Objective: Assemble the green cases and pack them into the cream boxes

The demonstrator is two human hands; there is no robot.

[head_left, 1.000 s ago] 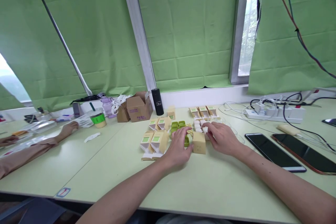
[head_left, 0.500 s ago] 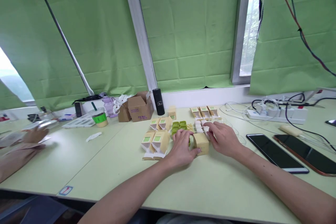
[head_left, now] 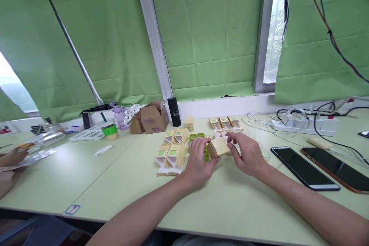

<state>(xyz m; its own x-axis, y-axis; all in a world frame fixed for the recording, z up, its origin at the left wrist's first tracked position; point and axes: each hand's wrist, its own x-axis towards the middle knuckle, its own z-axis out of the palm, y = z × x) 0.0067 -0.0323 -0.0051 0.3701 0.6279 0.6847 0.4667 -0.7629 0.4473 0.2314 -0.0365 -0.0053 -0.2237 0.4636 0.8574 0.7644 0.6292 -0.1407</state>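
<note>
A small tan cardboard box (head_left: pixel 218 147) is tilted just above the table between my hands. My left hand (head_left: pixel 198 163) grips its left side, thumb at the lower front and fingers behind. At the box's right edge, my right hand (head_left: pixel 245 153) closes on it with thumb and forefinger. Behind the box lie green cube-like pieces (head_left: pixel 196 136) and whitish pieces (head_left: pixel 220 134), partly hidden by the hands. Left of my left hand stand open small boxes (head_left: pixel 176 153) with green labels and white inner flaps. More such boxes (head_left: pixel 225 123) stand farther back.
Two phones (head_left: pixel 305 168) lie right of my right arm, near a power strip (head_left: pixel 305 126) with tangled cables. A black cylinder (head_left: pixel 174 112), brown carton (head_left: pixel 155 118) and drink cup (head_left: pixel 110 130) stand at the back. Another person's hand (head_left: pixel 15 157) is at far left.
The small box has been lifted and tipped, and its top now faces me more. My right hand has moved onto its right edge. The other person's hand has shifted left.
</note>
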